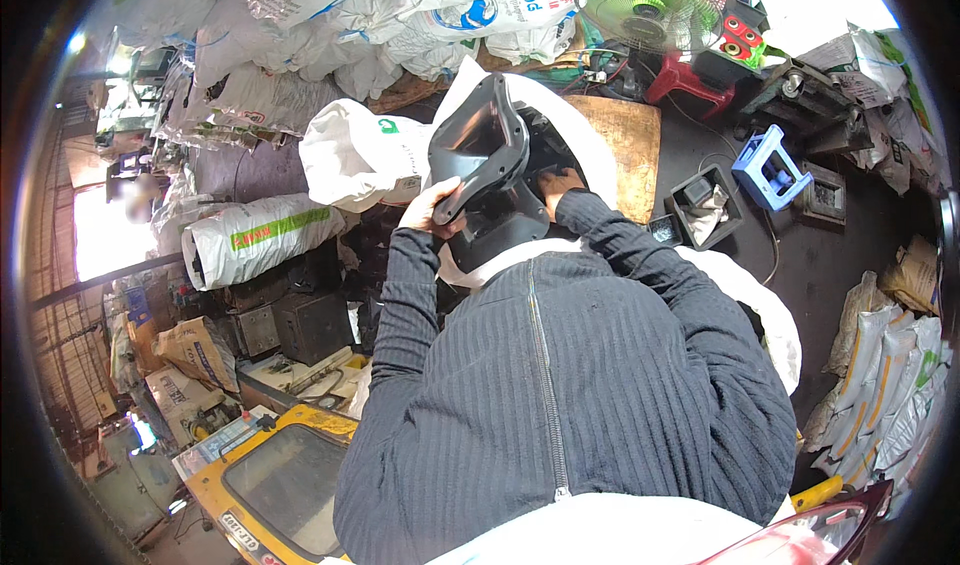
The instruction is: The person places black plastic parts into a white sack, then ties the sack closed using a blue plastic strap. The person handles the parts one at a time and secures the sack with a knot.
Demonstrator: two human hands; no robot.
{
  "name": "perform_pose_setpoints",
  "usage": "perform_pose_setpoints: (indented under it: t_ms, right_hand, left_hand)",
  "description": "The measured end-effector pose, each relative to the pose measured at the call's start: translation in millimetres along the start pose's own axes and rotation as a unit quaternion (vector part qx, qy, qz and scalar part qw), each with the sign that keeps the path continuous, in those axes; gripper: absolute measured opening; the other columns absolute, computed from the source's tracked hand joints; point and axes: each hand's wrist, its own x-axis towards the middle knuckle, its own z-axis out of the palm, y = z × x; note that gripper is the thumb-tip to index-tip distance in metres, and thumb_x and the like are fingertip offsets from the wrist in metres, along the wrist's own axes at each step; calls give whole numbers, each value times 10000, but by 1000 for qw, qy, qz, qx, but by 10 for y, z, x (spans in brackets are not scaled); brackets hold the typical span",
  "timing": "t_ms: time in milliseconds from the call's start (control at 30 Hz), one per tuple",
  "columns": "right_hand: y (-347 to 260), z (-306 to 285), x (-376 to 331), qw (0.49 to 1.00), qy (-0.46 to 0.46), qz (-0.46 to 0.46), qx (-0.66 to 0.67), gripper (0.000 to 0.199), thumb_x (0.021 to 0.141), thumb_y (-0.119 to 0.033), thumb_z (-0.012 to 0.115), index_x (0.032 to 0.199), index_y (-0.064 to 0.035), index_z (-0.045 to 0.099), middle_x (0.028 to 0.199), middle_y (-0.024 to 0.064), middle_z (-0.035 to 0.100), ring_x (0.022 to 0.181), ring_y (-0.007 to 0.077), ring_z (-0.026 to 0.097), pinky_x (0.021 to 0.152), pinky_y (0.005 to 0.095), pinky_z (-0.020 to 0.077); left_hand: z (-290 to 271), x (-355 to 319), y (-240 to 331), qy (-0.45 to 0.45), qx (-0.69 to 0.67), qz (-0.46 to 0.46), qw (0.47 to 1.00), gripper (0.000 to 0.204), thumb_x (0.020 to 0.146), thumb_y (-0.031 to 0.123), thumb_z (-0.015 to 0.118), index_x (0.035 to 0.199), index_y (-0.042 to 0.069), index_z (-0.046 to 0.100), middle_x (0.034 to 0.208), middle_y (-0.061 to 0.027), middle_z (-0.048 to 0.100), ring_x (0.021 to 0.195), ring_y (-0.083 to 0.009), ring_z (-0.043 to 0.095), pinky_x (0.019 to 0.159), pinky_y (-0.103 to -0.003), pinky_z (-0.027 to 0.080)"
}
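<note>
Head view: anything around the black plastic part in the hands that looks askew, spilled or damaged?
Nothing looks damaged or spilled. The black plastic part is held tilted over the open white sack, left hand on its lower edge, right hand behind it. A blue stool lies on its side on the dark floor.

green fan (650,5), blue plastic stool (770,168), stacked white sacks (330,25), wooden board (630,145), yellow machine (280,485)

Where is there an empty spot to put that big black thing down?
The dark floor between the blue stool and the sacks at right looks bare. Left, around the white sack, boxes and bags crowd everything.
</note>
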Motion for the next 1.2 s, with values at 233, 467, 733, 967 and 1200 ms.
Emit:
perform_pose_setpoints:
  t_ms: [233, 467, 733, 967, 1200]
  right_hand:
    - [192, -204, 71, 897, -7, 26, 441, 476, 845, -277, 477, 1236, -7, 455, 1254, 148, 489, 1118, 264, 502, 929, 325, 403]
    - [-73, -896, 69, 962, -14, 64, 264, 486, 727, -357, 636, 1065, -11, 587, 1018, 180, 601, 923, 299, 583, 821, 370, 453]
    - [907, -983, 481, 907, 328, 121, 234, 400, 739, -333, 635, 1040, -71, 607, 923, 144, 598, 846, 282, 585, 761, 339, 466]
    - [543, -1363, 447, 873, 452, -22, 180, 223, 744, -142, 656, 960, -121, 604, 874, 83, 589, 788, 253, 594, 684, 301, 488]
    - [589, -1875, -462, 842, 515, -26, 159, 215, 728, -86, 676, 938, -64, 633, 828, 84, 630, 756, 197, 614, 694, 275, 486]
  left_hand:
    - [-129, -83, 76, -31, -25, -1, 999, 267, 886, 312, 488, 766, 75, 518, 449, 16, 400, 325, -100, 320, 335, -248, 263]
    - [-406, -1024, -243, 13, 1, -20, 1000, 230, 808, 252, 589, 686, 59, 557, 516, -36, 501, 323, -116, 374, 291, -258, 297]
    - [-395, -785, -494, 76, 17, -114, 990, 219, 802, 302, 586, 752, 89, 569, 514, 1, 478, 326, -110, 370, 302, -242, 279]
    - [-202, 373, -369, 39, -17, -135, 990, 306, 833, 322, 543, 838, 20, 593, 436, 54, 401, 319, -74, 329, 316, -233, 263]
    - [-9, 726, -380, 123, 150, -14, 981, 257, 702, 271, 714, 825, 59, 637, 674, -29, 586, 522, -128, 518, 433, -261, 373]
